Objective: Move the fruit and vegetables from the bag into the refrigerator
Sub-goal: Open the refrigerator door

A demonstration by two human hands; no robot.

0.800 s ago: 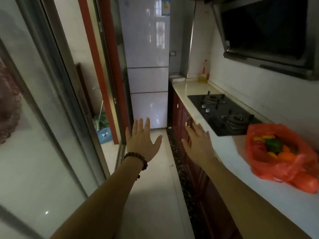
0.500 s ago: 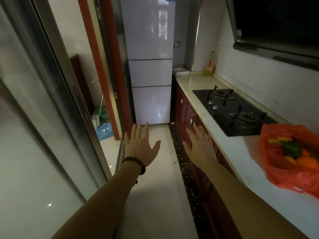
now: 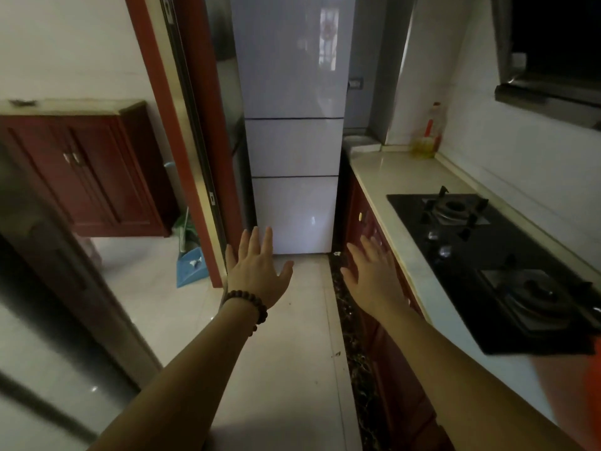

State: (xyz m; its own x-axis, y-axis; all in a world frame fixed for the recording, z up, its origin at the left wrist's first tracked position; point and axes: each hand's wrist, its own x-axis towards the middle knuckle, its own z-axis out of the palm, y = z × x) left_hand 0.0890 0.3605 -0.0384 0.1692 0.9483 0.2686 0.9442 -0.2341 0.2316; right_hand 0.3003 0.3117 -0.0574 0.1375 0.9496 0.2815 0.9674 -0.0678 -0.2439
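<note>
Both my hands are stretched out ahead of me, empty, fingers straight and spread: my left hand (image 3: pixel 257 271), with a bead bracelet (image 3: pixel 248 307) at the wrist, and my right hand (image 3: pixel 374 278) beside the red cabinet fronts. Neither grip is on anything. The refrigerator (image 3: pixel 292 141) stands at the far end of the narrow kitchen, all three of its door panels closed. The bag (image 3: pixel 590 395) shows only as an orange edge at the right border, lying on the table (image 3: pixel 406 177) near me; its contents are out of view, so I cannot count the fruit or vegetables.

As I judge it, the step is getting the refrigerator open. I should pick the compartment meant for produce, pull its door wide enough to stay open, then return for the bag.

I count one refrigerator, two burners on one black hob (image 3: pixel 487 255), and one bottle (image 3: pixel 429 135) in the far corner.
</note>
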